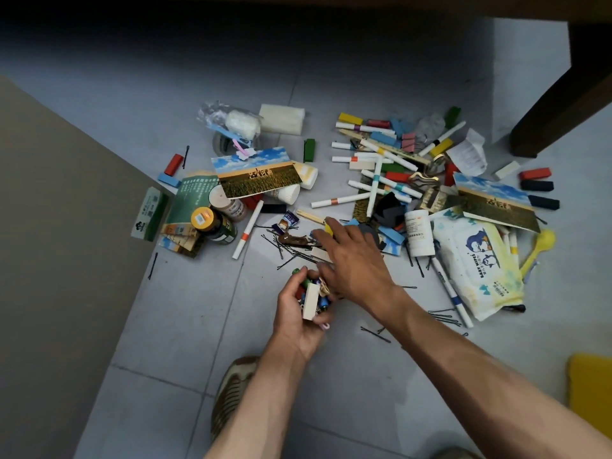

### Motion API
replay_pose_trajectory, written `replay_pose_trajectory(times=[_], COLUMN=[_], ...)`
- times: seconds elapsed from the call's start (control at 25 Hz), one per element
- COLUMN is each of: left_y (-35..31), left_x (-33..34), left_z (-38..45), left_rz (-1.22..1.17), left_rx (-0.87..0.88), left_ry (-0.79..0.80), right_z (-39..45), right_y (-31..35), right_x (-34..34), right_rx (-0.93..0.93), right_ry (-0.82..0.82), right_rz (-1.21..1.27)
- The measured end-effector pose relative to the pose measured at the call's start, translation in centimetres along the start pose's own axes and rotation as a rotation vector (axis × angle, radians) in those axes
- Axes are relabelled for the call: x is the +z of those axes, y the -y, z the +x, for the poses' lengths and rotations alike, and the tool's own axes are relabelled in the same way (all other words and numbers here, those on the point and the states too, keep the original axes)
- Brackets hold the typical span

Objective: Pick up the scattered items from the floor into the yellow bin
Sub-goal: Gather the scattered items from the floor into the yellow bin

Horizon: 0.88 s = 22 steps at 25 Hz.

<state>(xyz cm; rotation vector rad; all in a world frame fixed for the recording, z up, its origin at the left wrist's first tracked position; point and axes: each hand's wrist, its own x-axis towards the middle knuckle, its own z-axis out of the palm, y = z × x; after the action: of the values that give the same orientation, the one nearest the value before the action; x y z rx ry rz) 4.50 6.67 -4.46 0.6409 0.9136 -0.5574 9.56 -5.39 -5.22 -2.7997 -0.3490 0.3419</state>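
Observation:
My left hand point(298, 318) is curled round a handful of small items point(314, 298): a cream wooden block, coloured clips and bits. My right hand point(352, 260) reaches over the floor just beyond it, fingers spread and relaxed, fingertips among black hairpins point(284, 246) and a yellow block point(329, 227). A corner of the yellow bin point(589, 392) shows at the lower right edge. Scattered white markers point(374, 160), coloured blocks and photo cards point(255, 172) lie further out.
A baby wipes pack point(477, 263), a white bottle point(420, 231), jars point(217, 225), a yellow spoon point(539, 248) and a foam block point(281, 119) litter the tiles. A beige panel point(59, 260) stands left, a dark furniture leg point(556, 107) upper right. My shoe point(231, 389) is below.

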Motion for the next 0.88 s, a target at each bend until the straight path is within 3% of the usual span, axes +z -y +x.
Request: replay_pose_trajectory(times=[0.2,0.6,0.64,0.72,0.8,0.88], left_y=[-0.6,-0.5,-0.5,-0.6,-0.7,-0.6], left_x=[-1.3,0.0,0.0,-0.1,-0.2,-0.2], left_z=[0.0,-0.5,-0.6,-0.6,-0.6,-0.5], left_rz=[-0.003,0.025,0.03,0.031,0.028,0.022], left_rx=[0.011,0.046,0.049,0.055,0.06,0.061], left_ry=[-0.002,0.0,0.0,0.0,-0.009,-0.017], right_z=[1.4,-1.3,-1.5,-1.9,-2.5,-3.5], right_y=[-0.3,-1.1,-1.4,-1.8,-2.3,-2.6], right_x=[1.4,1.9,1.8,1.1,0.2,-0.6], right_rx=[0.002,-0.009,0.0,0.174,0.484,0.688], right_ry=[0.013,-0.048,-0.088,-0.25,-0.349,-0.295], right_rz=[-0.305,-0.202,-0.108,0.311,0.944,1.63])
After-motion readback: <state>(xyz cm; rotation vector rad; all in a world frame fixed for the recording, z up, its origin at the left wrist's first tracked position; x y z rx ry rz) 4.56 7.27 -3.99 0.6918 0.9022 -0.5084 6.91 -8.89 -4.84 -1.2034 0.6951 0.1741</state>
